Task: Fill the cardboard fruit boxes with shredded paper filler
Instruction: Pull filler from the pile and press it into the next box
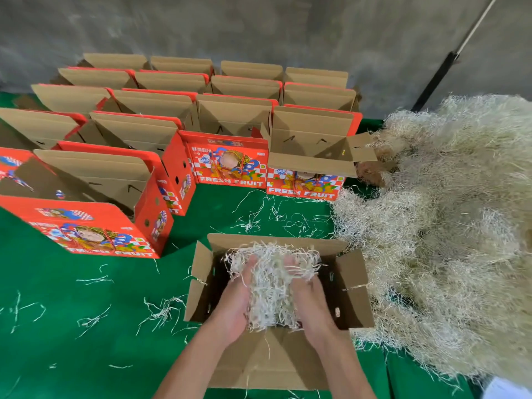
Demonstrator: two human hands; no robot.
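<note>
Shredded paper [272, 286] going into the first open box [352, 286] on the green desk [72, 312].

Both hands cup one wad just over the box mouth: left hand [234, 300] and right hand [309, 298], fingers curled into the strands. The big heap of filler [449, 226] lies just right of the box. Behind, the rows of red fruit boxes [161, 122] look unfilled, so I judge the job barely begun.

"FRESH FRUIT" in white capitals along bottom of front panel of red box [230, 165]; same on neighbouring red box [305, 185]. Partly legible "FRUIT" on nearer left box [95, 231]. Chinese characters above artwork, unreadable.
</note>
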